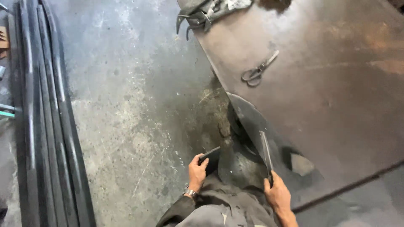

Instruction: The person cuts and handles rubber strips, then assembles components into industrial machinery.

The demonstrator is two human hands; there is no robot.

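We looked down past our own grey clothing at a stained concrete floor [126, 126]. Our left hand [197, 171], with a wristwatch [190, 193] on its wrist, was curled around the near corner of a dark flat metal piece [211, 157], thumb on top and fingers underneath, so it was closed on that piece. Our right hand [277, 194] was closed around the lower end of a long narrow metal strip [265, 150], which stood up and away from us, leaning slightly left. Both pieces were low in the frame, just in front of our body, the left one over the floor and the strip over the near edge of a large rusty steel sheet [336, 105].

That sheet filled the right side of the view and ran diagonally from the top towards the lower right. A rounded dark plate [248, 122] lay at its near edge, between our two hands and a little beyond them. A pair of scissors-like metal shears [257, 70] lay flat on the sheet, well apart from our hands. At the sheet's top edge sat a clump of dark straps and hooks [198, 14]; we could not tell exactly what it was. Along the left edge of the floor lay a bundle of long dark metal bars [46, 126], side by side, running away from us.
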